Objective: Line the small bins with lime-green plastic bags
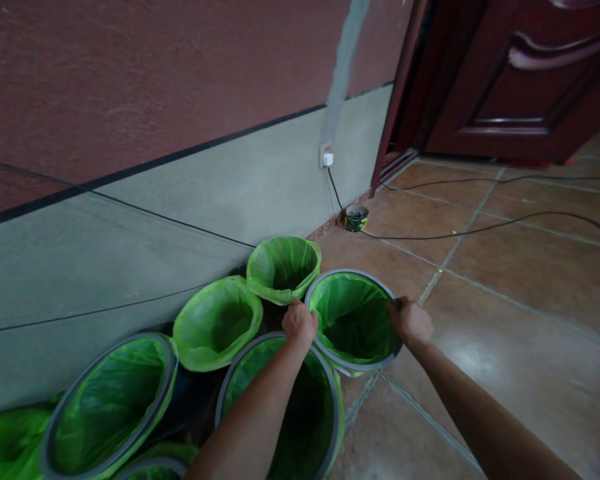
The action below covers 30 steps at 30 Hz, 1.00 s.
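A trash bin (353, 283) with a green bag inside and a grey ring round its rim stands between my hands. My left hand (301, 321) is closed at the left side of that rim. The right hand (412, 321) grips the ring on the opposite side, fingers curled over it. Under my left forearm is another ringed, green-lined bin (334, 400), partly covered by the arm. Two green-lined bins without a visible ring, one behind my left hand (284, 257) and one farther left (217, 320), stand near the wall.
More green-lined bins (105, 393) crowd the lower left along the wall (180, 247). A small tin (356, 218) sits by a plugged-in charger (328, 159). Black cable (480, 230) crosses the tiled floor (520, 360). A dark red door (520, 87) stands ajar.
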Each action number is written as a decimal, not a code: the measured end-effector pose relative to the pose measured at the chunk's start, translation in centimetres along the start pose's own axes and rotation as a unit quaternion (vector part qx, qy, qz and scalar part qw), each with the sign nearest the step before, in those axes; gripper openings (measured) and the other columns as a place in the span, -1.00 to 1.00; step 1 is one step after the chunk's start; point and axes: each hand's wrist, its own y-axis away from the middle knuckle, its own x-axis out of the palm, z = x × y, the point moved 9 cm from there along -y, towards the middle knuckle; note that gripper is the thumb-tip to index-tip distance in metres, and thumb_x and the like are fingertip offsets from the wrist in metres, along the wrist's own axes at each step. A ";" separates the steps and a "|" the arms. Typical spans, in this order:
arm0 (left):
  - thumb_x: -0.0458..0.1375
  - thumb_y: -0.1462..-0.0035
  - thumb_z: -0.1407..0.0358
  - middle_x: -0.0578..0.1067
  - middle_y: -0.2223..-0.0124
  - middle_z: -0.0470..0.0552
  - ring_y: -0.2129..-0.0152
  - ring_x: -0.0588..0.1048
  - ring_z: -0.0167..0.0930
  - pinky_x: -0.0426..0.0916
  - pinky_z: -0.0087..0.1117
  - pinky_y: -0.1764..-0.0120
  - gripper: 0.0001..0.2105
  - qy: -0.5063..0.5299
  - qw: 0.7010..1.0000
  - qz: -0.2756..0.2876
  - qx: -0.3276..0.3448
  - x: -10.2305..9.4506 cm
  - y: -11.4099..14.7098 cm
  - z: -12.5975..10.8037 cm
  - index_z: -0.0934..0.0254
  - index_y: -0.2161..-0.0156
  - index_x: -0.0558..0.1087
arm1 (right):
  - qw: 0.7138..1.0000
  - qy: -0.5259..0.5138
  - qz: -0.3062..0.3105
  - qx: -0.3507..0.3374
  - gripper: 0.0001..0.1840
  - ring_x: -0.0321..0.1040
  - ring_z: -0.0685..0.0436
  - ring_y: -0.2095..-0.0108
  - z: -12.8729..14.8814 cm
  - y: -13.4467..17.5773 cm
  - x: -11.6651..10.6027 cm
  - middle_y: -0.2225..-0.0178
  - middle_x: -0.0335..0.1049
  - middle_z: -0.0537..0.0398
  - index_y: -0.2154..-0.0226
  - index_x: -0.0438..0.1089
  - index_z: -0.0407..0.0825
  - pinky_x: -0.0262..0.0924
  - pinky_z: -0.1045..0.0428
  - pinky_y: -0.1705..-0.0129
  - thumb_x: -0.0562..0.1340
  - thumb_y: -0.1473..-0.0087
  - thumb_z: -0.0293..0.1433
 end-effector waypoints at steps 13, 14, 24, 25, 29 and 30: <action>0.14 -0.12 0.21 0.54 0.07 0.13 0.10 0.50 -0.33 0.31 -0.38 0.03 -0.66 0.145 0.987 -0.023 0.061 -3.0 3.5 5.0 0.33 0.02 0.38 | 1.000 0.023 0.006 -0.014 -0.51 0.45 -0.36 0.12 0.6 0.4 0.1 0.12 0.45 -0.32 0.08 0.44 -0.16 0.31 -0.14 0.15 0.00 -0.20 -0.19; 0.13 -0.13 0.23 0.54 0.09 0.11 0.14 0.51 -0.36 0.33 -0.39 0.05 -0.69 0.170 0.983 -0.029 0.056 -3.5 4.5 6.8 0.32 0.04 0.39 | 1.000 0.015 0.003 -0.009 -0.48 0.44 -0.38 0.11 0.3 0.8 0.2 0.10 0.44 -0.33 0.04 0.41 -0.17 0.31 -0.16 0.14 -0.02 -0.20 -0.16; 0.07 -0.01 0.20 0.49 0.01 0.15 0.09 0.51 -0.21 0.39 -0.19 -0.02 -0.60 0.164 0.949 -0.182 -0.200 -3.9 26.8 35.8 0.29 0.03 0.36 | 0.970 -0.074 0.001 -0.233 -0.54 0.46 -0.27 0.21 8.2 10.9 -2.5 0.13 0.48 -0.16 0.06 0.40 -0.14 0.29 -0.06 0.20 0.02 -0.16 -0.20; 0.07 -0.01 0.22 0.47 -0.02 0.18 0.03 0.47 -0.19 0.36 -0.18 -0.06 -0.57 0.144 0.941 -0.201 -0.230 -3.5 29.4 37.6 0.32 -0.01 0.33 | 0.954 -0.082 0.025 -0.288 -0.57 0.46 -0.23 0.22 11.0 13.3 -2.5 0.13 0.48 -0.14 0.08 0.42 -0.13 0.29 -0.03 0.19 0.03 -0.15 -0.23; 0.06 -0.04 0.27 0.41 -0.09 0.30 -0.09 0.38 -0.19 0.31 -0.24 -0.12 -0.44 0.133 0.901 -0.209 -0.357 -0.3 36.7 41.9 0.46 -0.16 0.16 | 0.834 -0.062 0.185 -0.515 -0.64 0.45 -0.15 0.16 21.8 27.3 -0.8 0.13 0.51 -0.03 0.09 0.43 -0.05 0.22 0.03 0.06 0.06 -0.15 -0.30; 0.07 -0.03 0.28 0.42 -0.07 0.32 -0.08 0.39 -0.17 0.33 -0.24 -0.10 -0.42 0.143 0.888 -0.199 -0.389 0.5 37.7 42.4 0.49 -0.16 0.15 | 0.791 -0.032 0.230 -0.566 -0.67 0.45 -0.15 0.16 23.5 31.5 0.3 0.16 0.52 -0.01 0.12 0.44 -0.03 0.21 0.03 0.05 0.06 -0.15 -0.31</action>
